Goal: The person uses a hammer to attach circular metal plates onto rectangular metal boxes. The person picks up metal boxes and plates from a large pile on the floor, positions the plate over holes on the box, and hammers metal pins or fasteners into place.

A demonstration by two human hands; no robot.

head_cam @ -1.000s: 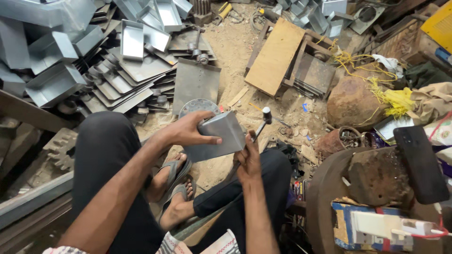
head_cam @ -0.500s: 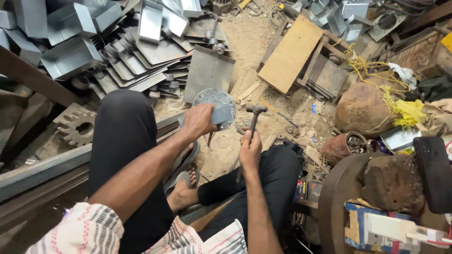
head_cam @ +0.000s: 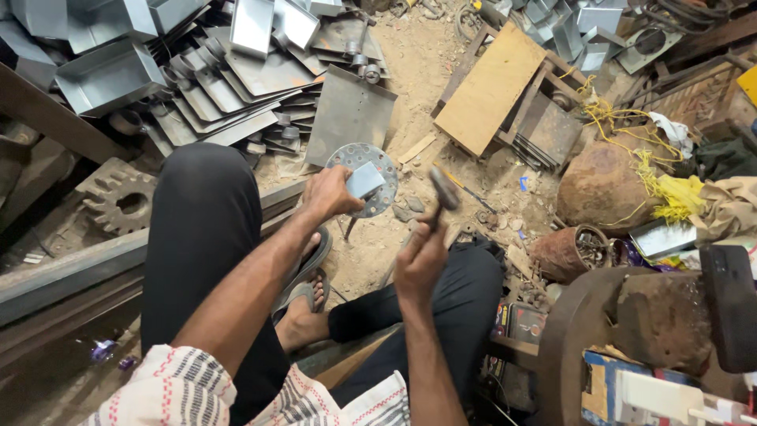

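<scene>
a small folded metal piece (head_cam: pixel 365 179) is grasped in the left hand (head_cam: pixel 330 192) and held on the round perforated metal disc (head_cam: pixel 371 170), above the sandy floor (head_cam: pixel 410 71). a hammer (head_cam: pixel 443 189) is clenched in the right hand (head_cam: pixel 419 256), raised just beside the disc. stacked metal trays (head_cam: pixel 229 87) lie beyond the black-clad knee (head_cam: pixel 201 197).

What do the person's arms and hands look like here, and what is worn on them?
Both hands, the left hand and the right hand, are bare, with no gloves, rings or watch visible. Both forearms are bare up to short sleeves of pale cloth with dark stripes and a red pattern. No straps, cables or markings show on either arm.
</scene>
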